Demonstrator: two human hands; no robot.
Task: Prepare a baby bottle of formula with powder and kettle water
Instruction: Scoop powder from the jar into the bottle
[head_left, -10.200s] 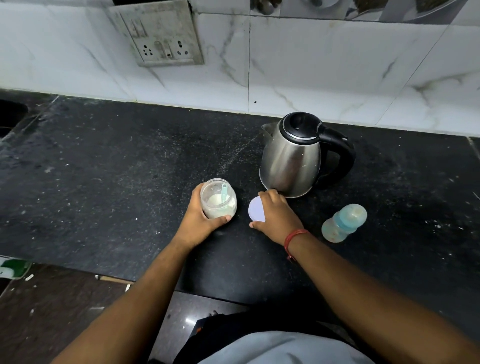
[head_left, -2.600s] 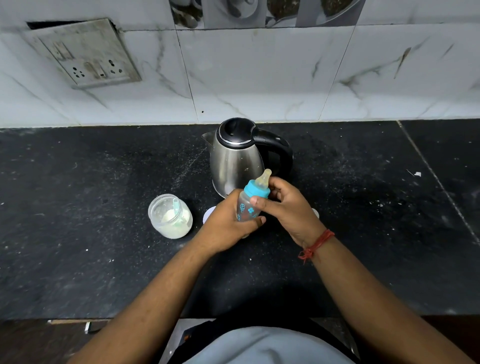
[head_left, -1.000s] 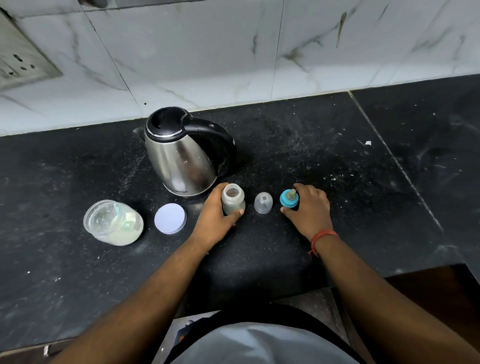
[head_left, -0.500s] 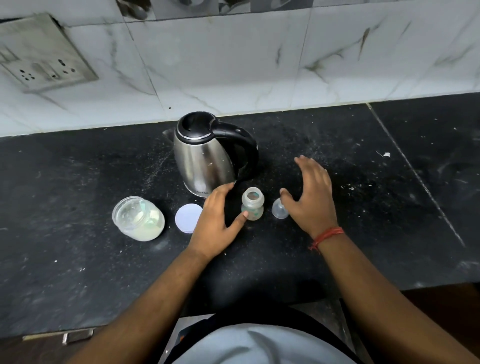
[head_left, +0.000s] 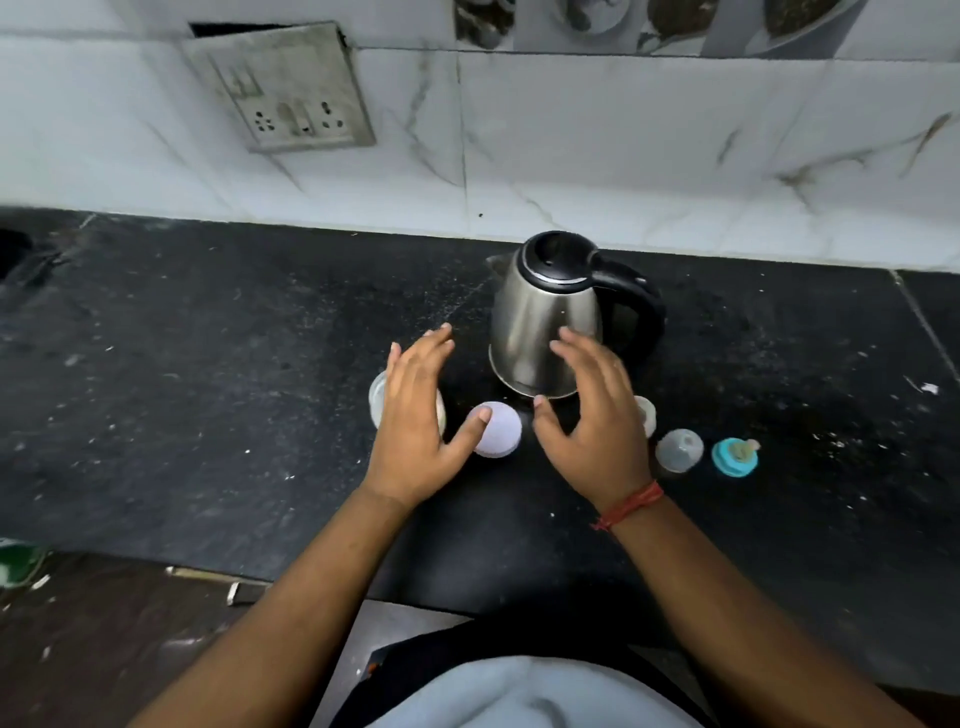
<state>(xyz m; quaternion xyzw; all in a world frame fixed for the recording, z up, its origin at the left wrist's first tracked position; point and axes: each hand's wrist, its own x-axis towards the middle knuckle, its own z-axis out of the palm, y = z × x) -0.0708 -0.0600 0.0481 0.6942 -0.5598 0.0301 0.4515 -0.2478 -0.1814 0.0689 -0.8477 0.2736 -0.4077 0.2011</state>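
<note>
Both hands, left hand (head_left: 415, 415) and right hand (head_left: 597, 421), hover spread and empty; a careless reach could topple the bottle (head_left: 645, 413) hidden behind the right.

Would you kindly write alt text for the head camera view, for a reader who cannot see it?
Two open, empty hands, left hand and right hand, hover over a black counter before a steel kettle. A white lid, clear cap and blue teat ring lie nearby.

left hand (head_left: 415, 415) spread, right hand (head_left: 597, 426) spread, palms down
</note>
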